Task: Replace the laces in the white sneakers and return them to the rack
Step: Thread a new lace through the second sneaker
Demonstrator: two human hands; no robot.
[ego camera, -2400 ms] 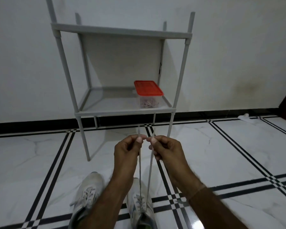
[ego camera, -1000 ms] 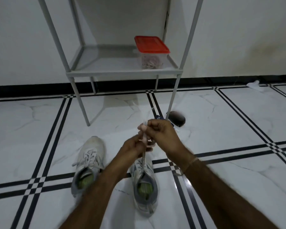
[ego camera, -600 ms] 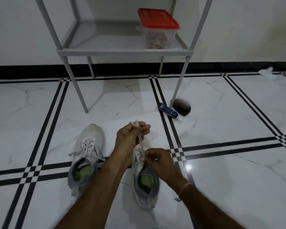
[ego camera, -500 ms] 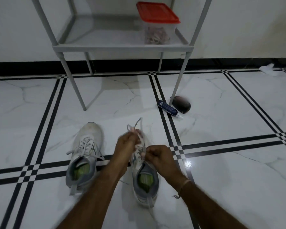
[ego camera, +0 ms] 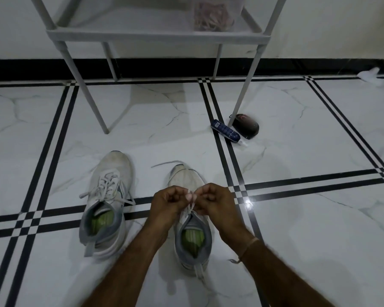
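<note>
Lacing looks nearly finished; shelving has not begun.
The rack (ego camera: 155, 37) holds neither shoe. The left sneaker (ego camera: 106, 202) sits laced on the floor, with the right sneaker (ego camera: 192, 240) beside it. The left hand (ego camera: 166, 202) and right hand (ego camera: 215, 202) each pinch its lace (ego camera: 192, 206) with curled fingers, apparently knotting it. The print on the blue tube (ego camera: 225, 131) is unreadable.

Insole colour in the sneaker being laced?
Light green insole, clearest in the head view.
</note>
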